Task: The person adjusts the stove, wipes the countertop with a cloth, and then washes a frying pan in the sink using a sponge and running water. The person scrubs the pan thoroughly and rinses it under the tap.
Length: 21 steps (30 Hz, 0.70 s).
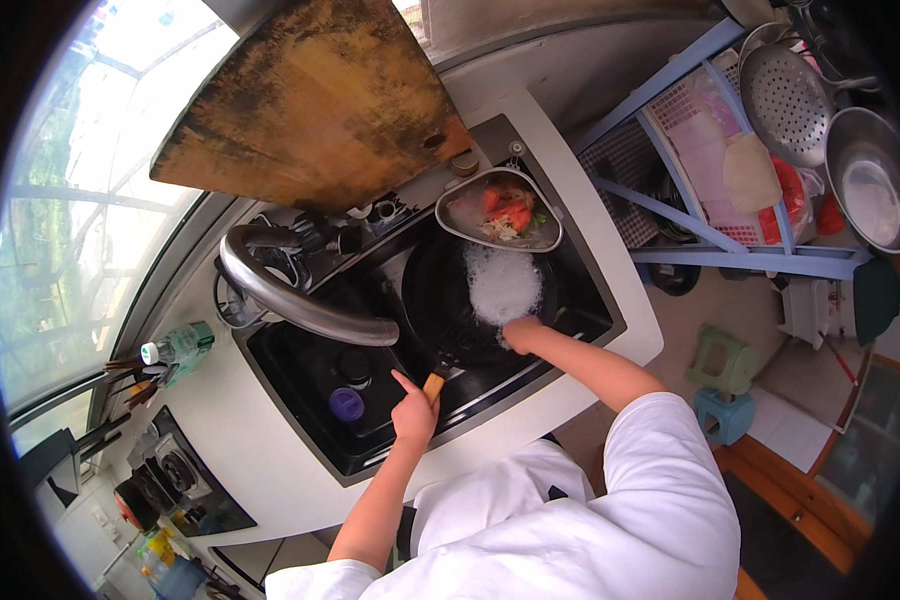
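Note:
A large black wok (425, 290) sits in the black double sink, white suds (503, 284) heaped on its inner side. My left hand (415, 412) is closed round its wooden handle (434, 386), the index finger stretched along it. Inside the wok, my right hand (519, 335) presses at the near edge of the suds with its fingers curled. Whatever it grips is hidden by the hand and the foam. Just beyond the suds hangs a corner strainer basket (452, 213) with red and pale food scraps in it.
A curved metal faucet (310, 318) arches over the left basin, where a purple round object (346, 404) lies. Behind the sink leans a big stained cutting board (310, 110). A green plastic bottle (180, 345) stands left on the counter. At right is a blue rack (710, 262) with pans.

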Motion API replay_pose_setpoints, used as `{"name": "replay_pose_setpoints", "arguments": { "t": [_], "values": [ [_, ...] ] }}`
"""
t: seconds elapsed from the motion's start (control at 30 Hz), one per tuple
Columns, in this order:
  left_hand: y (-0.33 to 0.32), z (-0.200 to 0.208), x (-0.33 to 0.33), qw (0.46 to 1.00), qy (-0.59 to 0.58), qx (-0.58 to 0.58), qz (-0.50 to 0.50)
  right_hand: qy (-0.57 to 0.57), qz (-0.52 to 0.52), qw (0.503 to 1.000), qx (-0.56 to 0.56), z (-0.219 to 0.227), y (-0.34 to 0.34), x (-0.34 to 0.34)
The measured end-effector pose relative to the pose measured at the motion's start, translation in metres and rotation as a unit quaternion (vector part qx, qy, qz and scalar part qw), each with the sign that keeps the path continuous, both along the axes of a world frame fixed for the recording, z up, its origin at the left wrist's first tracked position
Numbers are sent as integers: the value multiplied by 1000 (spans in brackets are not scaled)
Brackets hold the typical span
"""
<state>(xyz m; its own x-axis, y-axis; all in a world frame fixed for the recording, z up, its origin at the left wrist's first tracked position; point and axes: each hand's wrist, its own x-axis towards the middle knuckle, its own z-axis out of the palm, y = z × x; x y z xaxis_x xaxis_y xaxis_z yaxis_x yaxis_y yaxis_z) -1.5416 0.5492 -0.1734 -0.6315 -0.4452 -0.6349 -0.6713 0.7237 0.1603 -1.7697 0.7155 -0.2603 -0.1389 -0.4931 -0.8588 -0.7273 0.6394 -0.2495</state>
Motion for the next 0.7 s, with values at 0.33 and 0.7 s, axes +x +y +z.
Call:
{"name": "replay_pose_setpoints", "arguments": {
  "t": [0.33, 0.7],
  "values": [
    [2, 2, 19, 999, 16, -6, -26, 304, -243, 817, -426, -78, -171, 7],
    [6, -1, 15, 1000, -3, 6, 22, 260, 140, 938, 179, -73, -23, -18]
  ]
}}
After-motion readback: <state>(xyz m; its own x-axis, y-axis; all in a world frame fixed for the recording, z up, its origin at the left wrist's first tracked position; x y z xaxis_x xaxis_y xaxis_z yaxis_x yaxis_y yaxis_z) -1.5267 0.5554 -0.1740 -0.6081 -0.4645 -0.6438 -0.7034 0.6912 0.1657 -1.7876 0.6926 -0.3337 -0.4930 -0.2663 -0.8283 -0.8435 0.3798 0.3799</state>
